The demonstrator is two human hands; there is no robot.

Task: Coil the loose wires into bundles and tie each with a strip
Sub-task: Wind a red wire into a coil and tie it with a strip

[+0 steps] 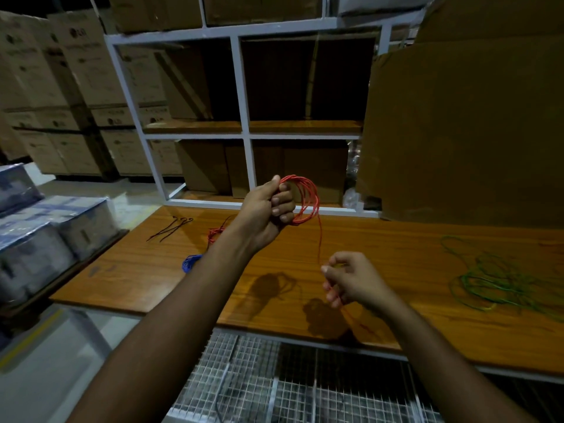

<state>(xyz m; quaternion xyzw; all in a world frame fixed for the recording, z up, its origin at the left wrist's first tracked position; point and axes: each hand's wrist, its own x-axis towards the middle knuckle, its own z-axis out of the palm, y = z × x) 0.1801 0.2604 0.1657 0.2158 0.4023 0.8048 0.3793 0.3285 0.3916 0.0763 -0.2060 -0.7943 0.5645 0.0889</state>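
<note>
A coil of thin red wire (302,198) stands upright above the wooden table (396,248), gripped in the left hand (267,209). Its loose tail hangs down to the right hand (351,279), which pinches it. Tangled green wire (494,279) lies to the right; black tie strips (171,228) lie far left.

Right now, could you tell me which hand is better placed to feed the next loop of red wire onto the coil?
The right hand: its fingers already pinch the loose tail hanging from the red coil, while the left hand is occupied gripping that coil.
</note>
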